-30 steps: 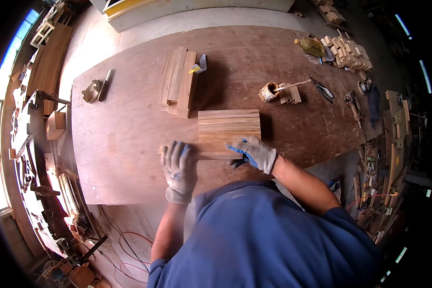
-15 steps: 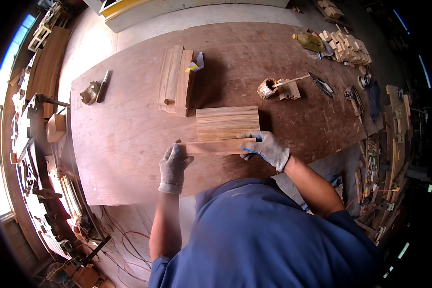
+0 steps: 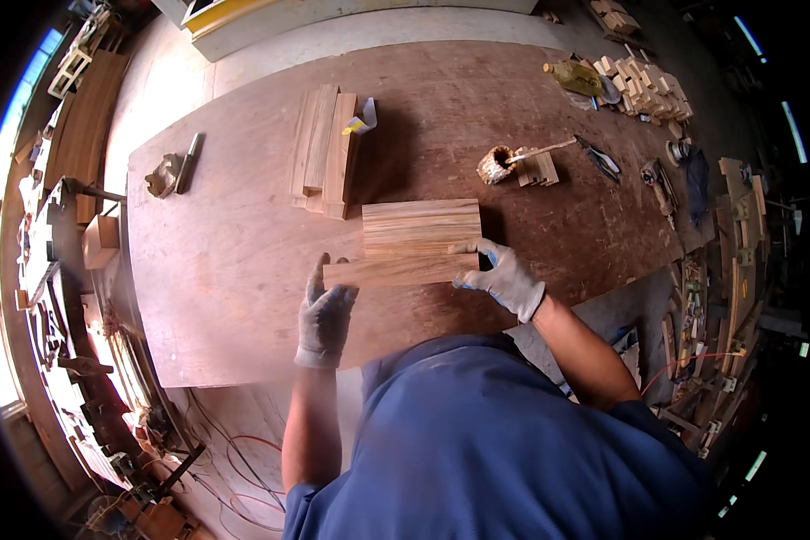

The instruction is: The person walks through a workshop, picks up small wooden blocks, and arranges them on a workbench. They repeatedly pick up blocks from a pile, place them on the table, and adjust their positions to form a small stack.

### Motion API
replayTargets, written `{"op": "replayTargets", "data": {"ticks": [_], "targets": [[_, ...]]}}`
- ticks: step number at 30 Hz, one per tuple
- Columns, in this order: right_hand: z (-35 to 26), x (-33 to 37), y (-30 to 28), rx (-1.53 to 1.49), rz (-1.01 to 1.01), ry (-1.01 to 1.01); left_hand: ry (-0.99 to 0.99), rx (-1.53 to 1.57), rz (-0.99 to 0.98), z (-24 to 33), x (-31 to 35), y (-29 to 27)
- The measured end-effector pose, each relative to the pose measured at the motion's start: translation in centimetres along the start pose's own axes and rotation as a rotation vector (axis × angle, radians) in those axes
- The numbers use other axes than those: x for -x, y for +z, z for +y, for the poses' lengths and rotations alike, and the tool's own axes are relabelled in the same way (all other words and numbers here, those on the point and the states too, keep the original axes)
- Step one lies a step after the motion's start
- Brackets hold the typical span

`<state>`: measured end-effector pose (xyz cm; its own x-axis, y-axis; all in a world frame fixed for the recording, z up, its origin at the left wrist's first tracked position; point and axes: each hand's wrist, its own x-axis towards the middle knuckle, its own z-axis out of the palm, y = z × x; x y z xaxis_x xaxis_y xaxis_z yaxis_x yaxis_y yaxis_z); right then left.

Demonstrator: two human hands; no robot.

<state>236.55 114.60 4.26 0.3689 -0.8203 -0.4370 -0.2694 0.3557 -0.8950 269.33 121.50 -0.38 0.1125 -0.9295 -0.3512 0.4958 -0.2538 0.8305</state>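
The left hand (image 3: 324, 315), in a grey work glove, lies flat on the table (image 3: 234, 270) near its near edge. Its fingers are extended and close together, their tips touching the left end of the wooden strip (image 3: 396, 270). The right hand (image 3: 504, 279), also gloved, takes the right end of the same strip, thumb and curled fingers pinching that end.

The wooden strip lies lengthwise, parallel to the near edge of the table, just in front of the wooden panel (image 3: 421, 225) and touching or nearly touching the panel's near side. The panel is made of several boards set edge to edge.

Handling judgement: the strip appears stiff, light and dry, with sawn faces that give gloves good purchase. Being long and thin, it is best held at both ends, or pressed flat on its top face, to keep it from pivoting.

Toward the middle of the table lies a stack of boards (image 3: 324, 148). Near the left edge rests a hand tool (image 3: 175, 169). Toward the right, a small pot with a stick (image 3: 499, 165) stands beside short wood pieces. At the far right corner is a pile of small wooden blocks (image 3: 648, 90).
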Motion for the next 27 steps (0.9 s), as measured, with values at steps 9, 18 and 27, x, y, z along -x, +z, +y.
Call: {"op": "replayTargets", "data": {"ticks": [9, 18, 27], "targets": [[-1.2, 0.4, 1.3, 0.576, 0.142, -0.356, -0.115, -0.025, -0.03, -1.3, -0.2, -1.2], [0.2, -0.1, 1.3, 0.659, 0.256, -0.451, -0.048, -0.022, 0.016, -1.7, -0.6, -0.8], [-0.3, 0.2, 0.8, 0.569, 0.216, -0.333, -0.044, -0.107, -0.008, -2.2, -0.7, -0.8]]}}
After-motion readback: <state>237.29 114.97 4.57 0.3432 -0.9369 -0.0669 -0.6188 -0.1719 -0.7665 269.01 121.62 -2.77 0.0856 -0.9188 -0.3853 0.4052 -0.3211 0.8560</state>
